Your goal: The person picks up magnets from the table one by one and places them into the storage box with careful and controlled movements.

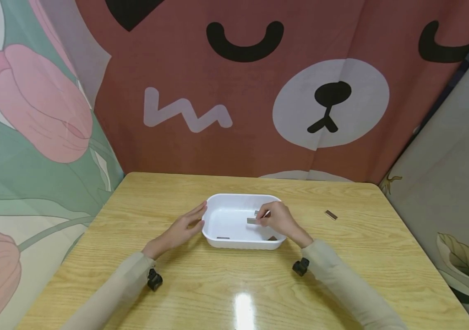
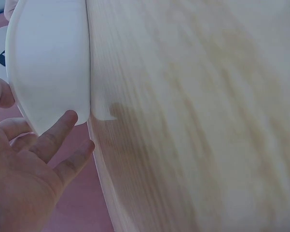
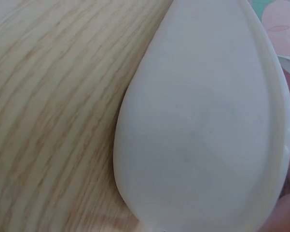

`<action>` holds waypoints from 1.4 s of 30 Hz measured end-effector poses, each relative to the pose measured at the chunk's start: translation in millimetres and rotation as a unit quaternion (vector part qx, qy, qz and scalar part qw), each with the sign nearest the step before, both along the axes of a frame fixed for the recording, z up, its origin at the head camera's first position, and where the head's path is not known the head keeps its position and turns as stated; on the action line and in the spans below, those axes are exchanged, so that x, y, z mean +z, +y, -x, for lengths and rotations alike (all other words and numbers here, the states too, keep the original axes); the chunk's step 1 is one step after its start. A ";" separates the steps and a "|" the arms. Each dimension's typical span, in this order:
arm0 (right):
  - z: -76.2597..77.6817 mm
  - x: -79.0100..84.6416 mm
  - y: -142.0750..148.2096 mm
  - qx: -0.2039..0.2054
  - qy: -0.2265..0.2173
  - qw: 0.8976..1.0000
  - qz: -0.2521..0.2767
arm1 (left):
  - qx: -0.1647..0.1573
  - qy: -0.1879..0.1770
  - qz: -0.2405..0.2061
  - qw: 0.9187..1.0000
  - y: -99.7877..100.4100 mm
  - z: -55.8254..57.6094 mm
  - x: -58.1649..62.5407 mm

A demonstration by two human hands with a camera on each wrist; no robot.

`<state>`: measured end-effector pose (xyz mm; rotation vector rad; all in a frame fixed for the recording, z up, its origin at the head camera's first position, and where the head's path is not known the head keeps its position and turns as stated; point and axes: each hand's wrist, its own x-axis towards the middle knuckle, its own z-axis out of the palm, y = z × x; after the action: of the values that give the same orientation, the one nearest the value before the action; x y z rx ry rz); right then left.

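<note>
A white plastic tray (image 1: 225, 220) stands on the wooden table. My left hand (image 1: 179, 231) rests against its left end; in the left wrist view the extended fingers touch the outer wall (image 2: 50, 63). Over the tray's right part, my right hand (image 1: 279, 218) pinches a small flat greyish rectangular piece (image 1: 252, 221) by its right end. Another small piece (image 1: 256, 212) shows just behind it. A thin dark piece (image 1: 223, 238) lies at the tray's front left, a brown one (image 1: 273, 238) at its front right. The right wrist view mostly shows the tray's outside (image 3: 198, 121).
A small dark rectangular piece with light edges (image 1: 331, 214) lies on the table (image 1: 201, 284), right of the tray. Behind the table's far edge hangs a reddish-brown cloth with a bear face (image 1: 185, 151). Patterned cloths hang at both sides.
</note>
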<state>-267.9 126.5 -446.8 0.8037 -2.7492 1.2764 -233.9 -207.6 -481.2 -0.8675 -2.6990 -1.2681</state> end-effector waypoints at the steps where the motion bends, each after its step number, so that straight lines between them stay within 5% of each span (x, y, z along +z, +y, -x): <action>1: 0.6 -0.9 -0.9 0.004 0.003 1.000 -0.002 | 0.000 -0.001 0.000 1.000 0.0 0.1 -0.1; 42: 4.5 -12.9 -21.3 0.013 0.005 0.996 -0.083 | 0.004 -0.015 -0.002 1.000 0.4 -1.2 1.5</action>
<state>-272.3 105.2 -459.7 0.8574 -2.8759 1.0533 -232.7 -207.2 -479.7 -0.8424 -2.7195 -1.2948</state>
